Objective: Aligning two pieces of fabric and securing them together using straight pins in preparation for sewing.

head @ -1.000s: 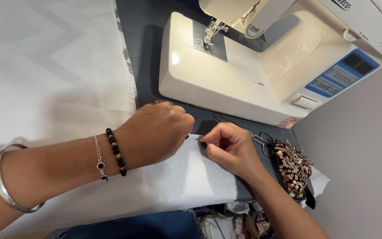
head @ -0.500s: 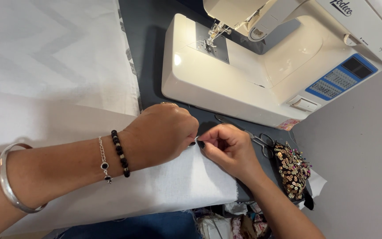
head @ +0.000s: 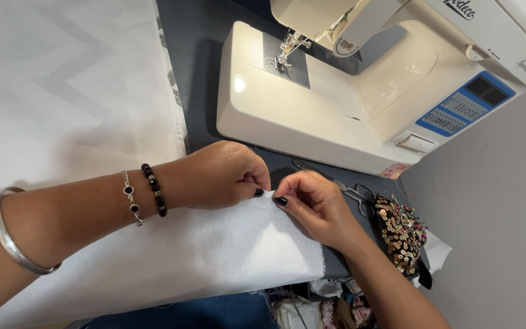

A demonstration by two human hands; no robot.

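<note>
White fabric (head: 214, 256) lies flat on the dark table (head: 196, 73) in front of me, its upper edge near the base of the sewing machine (head: 348, 103). My left hand (head: 223, 175) curls over that edge, thumb and forefinger pinched tight on the cloth. My right hand (head: 315, 204) meets it from the other side, fingertips (head: 281, 200) pinched narrow on the same edge; the two grips nearly touch. What lies between the pinches, beyond cloth, I cannot tell. Two bracelets (head: 144, 195) on my left wrist, a silver bangle (head: 13, 234) further up. Just beyond my right hand: scissors (head: 351, 192), then a sequined pincushion (head: 402, 234). More white cloth (head: 62, 79) covers the table's left side.
</note>
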